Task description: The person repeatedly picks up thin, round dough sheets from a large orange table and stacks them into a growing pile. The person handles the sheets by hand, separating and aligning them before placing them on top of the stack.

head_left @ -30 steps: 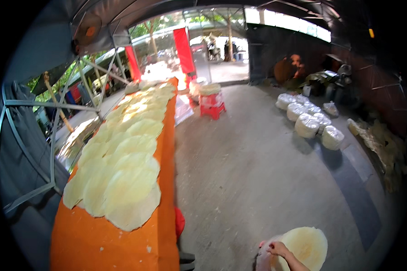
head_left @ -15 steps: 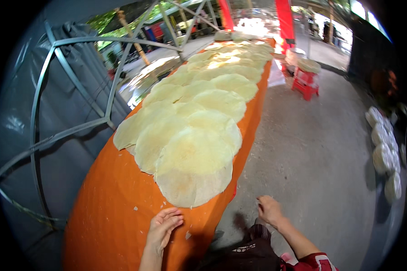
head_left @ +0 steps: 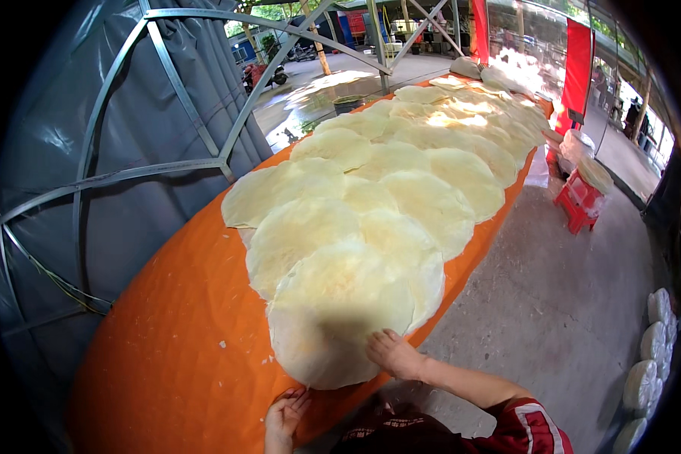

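Observation:
Thin, round, pale-yellow flatbreads (head_left: 424, 200) overlap in rows along a long table with an orange cover (head_left: 174, 333). The nearest flatbread (head_left: 333, 356) lies at the close end of the rows, its far part pale and its near part in shadow. At its near rim, my left hand (head_left: 284, 415) has its fingertips closed together, seemingly pinching the edge. My right hand (head_left: 395, 356) rests on the right side of this same flatbread, fingers stretched out over its surface.
A metal frame (head_left: 181, 165) with a grey tarpaulin (head_left: 45, 151) borders the left side. Right of the table stands a red stool (head_left: 580, 198) bearing a round stack. White wrapped bundles (head_left: 642, 386) lie along the floor at far right. Small scraps dot the orange cover.
My right hand has come from beside the table onto the nearest flatbread. My left hand has moved to its near edge. The view has shifted, with the table now running farther right.

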Tool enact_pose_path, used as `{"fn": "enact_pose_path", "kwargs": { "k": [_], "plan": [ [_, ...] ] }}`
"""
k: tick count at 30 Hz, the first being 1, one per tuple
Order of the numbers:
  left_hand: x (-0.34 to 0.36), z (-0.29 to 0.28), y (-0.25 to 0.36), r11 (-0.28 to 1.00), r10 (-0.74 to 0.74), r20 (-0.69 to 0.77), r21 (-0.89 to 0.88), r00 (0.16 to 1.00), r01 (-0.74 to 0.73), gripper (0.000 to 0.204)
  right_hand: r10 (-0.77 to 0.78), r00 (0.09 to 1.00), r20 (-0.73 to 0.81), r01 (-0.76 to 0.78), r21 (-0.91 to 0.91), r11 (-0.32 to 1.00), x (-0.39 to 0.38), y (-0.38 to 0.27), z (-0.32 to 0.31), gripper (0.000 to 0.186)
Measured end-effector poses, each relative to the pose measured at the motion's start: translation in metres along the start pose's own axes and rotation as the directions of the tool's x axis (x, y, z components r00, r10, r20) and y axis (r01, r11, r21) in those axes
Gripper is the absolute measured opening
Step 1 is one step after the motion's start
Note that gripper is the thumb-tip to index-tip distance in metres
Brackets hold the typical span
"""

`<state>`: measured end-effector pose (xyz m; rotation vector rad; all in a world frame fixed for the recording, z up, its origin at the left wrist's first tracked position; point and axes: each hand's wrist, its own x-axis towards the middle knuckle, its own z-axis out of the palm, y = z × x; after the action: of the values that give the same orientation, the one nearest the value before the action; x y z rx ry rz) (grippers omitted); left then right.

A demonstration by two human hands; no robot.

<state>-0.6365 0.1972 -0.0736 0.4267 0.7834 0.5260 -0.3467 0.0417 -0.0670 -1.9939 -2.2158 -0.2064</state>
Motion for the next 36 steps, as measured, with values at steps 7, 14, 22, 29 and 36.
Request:
{"fn": "enact_pose_path", "kwargs": {
  "k": [7,14,22,29,36],
  "plan": [
    [0.006,0.036,0.003,0.979,0.186,0.141,0.055,0.972,-0.195,0.033,0.150,0.899,0.412,-0.311,0.359,0.880,0.084,0.042,-0.057,0.026],
    [0.071,0.029,0.026,0.980,0.191,0.074,-0.070,0.979,-0.186,0.036,0.337,0.884,-0.324,-0.315,0.121,0.941,0.200,0.200,-0.216,0.038],
    [0.125,0.077,0.050,0.965,0.231,-0.109,-0.100,0.967,-0.242,0.048,-0.037,0.938,-0.346,-0.085,-0.331,0.940,0.219,0.138,-0.215,0.020],
    [0.181,0.096,0.070,0.973,0.209,-0.008,-0.094,0.978,-0.209,0.046,0.217,0.973,0.074,-0.225,0.109,0.968,0.209,0.161,-0.045,0.024],
    [0.202,0.095,0.078,0.955,0.285,0.067,0.065,0.956,-0.289,0.028,0.184,0.953,-0.239,-0.234,-0.199,0.952,0.272,0.125,-0.144,0.028]
  ]
}}
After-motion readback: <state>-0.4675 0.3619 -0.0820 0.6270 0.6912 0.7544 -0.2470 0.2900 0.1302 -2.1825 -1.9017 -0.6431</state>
